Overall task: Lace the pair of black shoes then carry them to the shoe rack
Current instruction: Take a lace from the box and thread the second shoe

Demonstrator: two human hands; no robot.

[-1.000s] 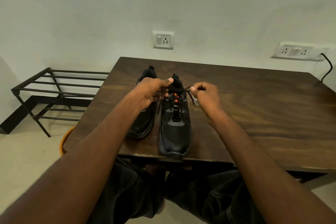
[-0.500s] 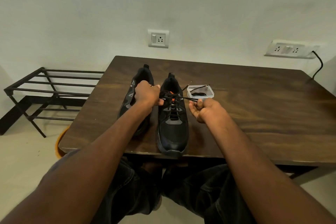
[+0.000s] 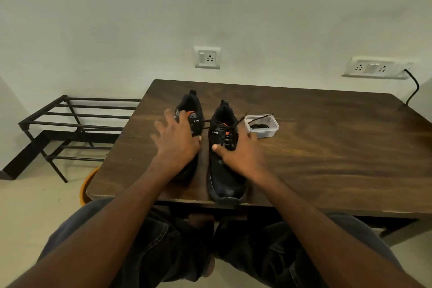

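Left hand (image 3: 176, 140) is spread wide, fingers straight, lying over the left black mesh trainer with orange tongue trim (image 3: 189, 121) and gripping nothing. Right hand (image 3: 238, 151) rests flat across the laces of the right black trainer (image 3: 225, 184), thumb out towards the gap between the shoes, fingers relaxed, not closed on anything.

Both shoes stand upright, side by side and just apart, toes at the near edge of the dark wooden table (image 3: 327, 147). A black lace (image 3: 230, 127) is threaded through the right shoe, its ends loose, one trailing into a small clear plastic tub (image 3: 261, 127) just beside it.

Assessment: shoes appear light, with soft pliable uppers and stiffer soles; pinching the mesh would let it buckle. Firmer hold is likely at the heel collar or inside the opening. Loose lace ends may snag the tub on lifting. Black metal-bar shoe rack (image 3: 77, 121) stands on the floor to the left of the table
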